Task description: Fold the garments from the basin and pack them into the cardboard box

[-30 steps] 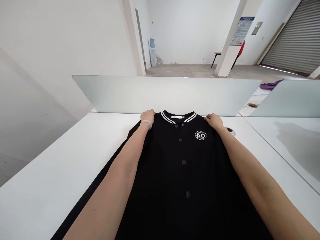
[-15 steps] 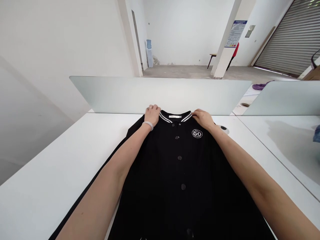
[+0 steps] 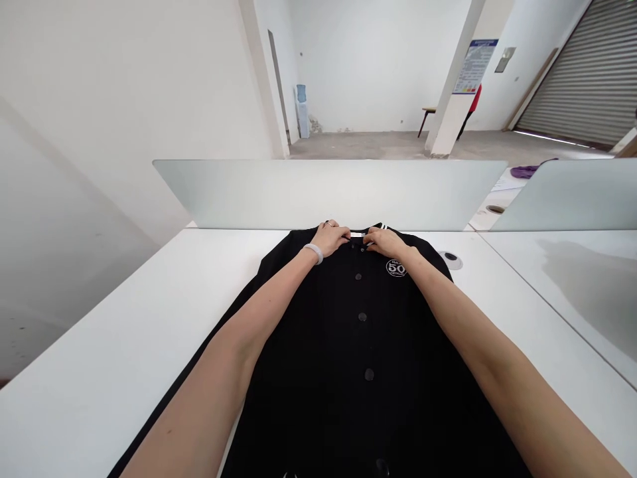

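Black jacket (image 3: 323, 332) spread front up on the white table (image 3: 149, 332), its neck by the far edge, below a frosted partition (image 3: 323, 192); its lower part runs out of view toward the near side. Both hands at the collar (image 3: 383, 226), a short gap between them, pale label (image 3: 357, 235) showing there. Left hand (image 3: 330, 239), pale bracelet (image 3: 314, 253) at the wrist: fingers pinching the collar at the label's left. Right hand (image 3: 387, 243): fingers gripping the collar at the label's right, white stripes visible just beyond. Dark buttons (image 3: 369, 374) run down the front. Round "50" badge (image 3: 396, 268) partly under the right forearm. White-rimmed oval opening (image 3: 450, 259) in the tabletop, just beside the shoulder on the right. Beyond the partition: purple cloth (image 3: 524, 172), water dispenser (image 3: 302, 114), person in red (image 3: 476, 99) partly behind a pillar (image 3: 446, 126).
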`<action>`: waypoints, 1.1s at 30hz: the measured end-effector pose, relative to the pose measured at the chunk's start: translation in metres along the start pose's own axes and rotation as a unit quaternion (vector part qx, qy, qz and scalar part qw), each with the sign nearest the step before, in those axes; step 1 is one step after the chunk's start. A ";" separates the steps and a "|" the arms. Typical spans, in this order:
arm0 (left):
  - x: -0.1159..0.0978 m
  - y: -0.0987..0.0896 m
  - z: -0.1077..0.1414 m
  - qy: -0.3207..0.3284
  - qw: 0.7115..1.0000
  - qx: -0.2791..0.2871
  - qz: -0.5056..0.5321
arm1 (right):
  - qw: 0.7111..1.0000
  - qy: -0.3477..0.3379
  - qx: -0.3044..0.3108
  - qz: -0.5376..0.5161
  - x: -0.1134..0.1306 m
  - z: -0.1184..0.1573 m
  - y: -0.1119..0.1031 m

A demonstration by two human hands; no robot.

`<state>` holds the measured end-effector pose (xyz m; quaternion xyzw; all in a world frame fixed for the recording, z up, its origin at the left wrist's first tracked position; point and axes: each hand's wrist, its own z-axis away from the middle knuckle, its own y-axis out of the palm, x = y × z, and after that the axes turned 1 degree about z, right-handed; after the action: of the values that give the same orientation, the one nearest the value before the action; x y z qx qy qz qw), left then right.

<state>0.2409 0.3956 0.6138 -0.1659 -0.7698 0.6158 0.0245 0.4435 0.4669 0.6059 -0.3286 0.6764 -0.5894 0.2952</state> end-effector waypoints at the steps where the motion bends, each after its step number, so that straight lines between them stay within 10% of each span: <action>1: -0.001 0.002 -0.002 0.000 1.000 -0.001 0.002 | 1.000 -0.002 -0.010 -0.009 0.002 -0.002 -0.001; 15: -0.002 0.013 -0.009 -0.024 0.989 0.142 0.028 | 0.968 0.103 0.090 -0.209 0.010 -0.021 -0.002; 21: -0.004 0.012 -0.007 -0.045 0.991 0.118 0.033 | 0.914 0.133 0.084 -0.375 0.015 -0.018 0.000; 33: -0.013 0.011 -0.021 -0.129 0.983 0.126 0.042 | 0.899 0.141 0.016 -0.415 0.023 -0.017 0.009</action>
<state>0.2603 0.4135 0.6101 -0.1130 -0.6755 0.7242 -0.0798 0.4152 0.4603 0.5986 -0.4887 0.5035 -0.7091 -0.0693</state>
